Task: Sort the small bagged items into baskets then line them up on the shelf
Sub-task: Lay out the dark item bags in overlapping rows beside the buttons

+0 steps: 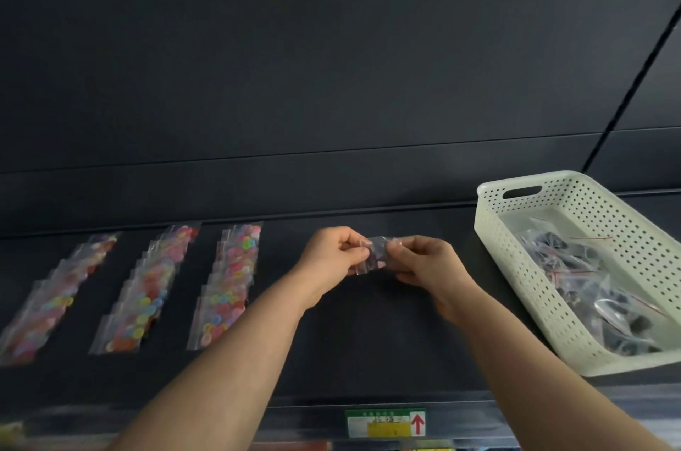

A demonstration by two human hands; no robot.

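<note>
Both hands hold one small clear bag (376, 252) of dark pieces above the middle of the black shelf (368, 340). My left hand (333, 259) pinches its left edge and my right hand (423, 262) pinches its right edge. A white perforated basket (516, 266) stands on the shelf at the right with several clear bags of dark pieces (604, 284) inside. Three rows of bags with colourful buttons lie on the shelf to the left: the left row (51, 299), the middle row (147, 288) and the right row (228, 284).
A dark back panel (331, 82) rises behind the shelf. On the shelf's front edge sits a price label (385, 423) with a red arrow. Bare shelf surface lies between the right row and the basket.
</note>
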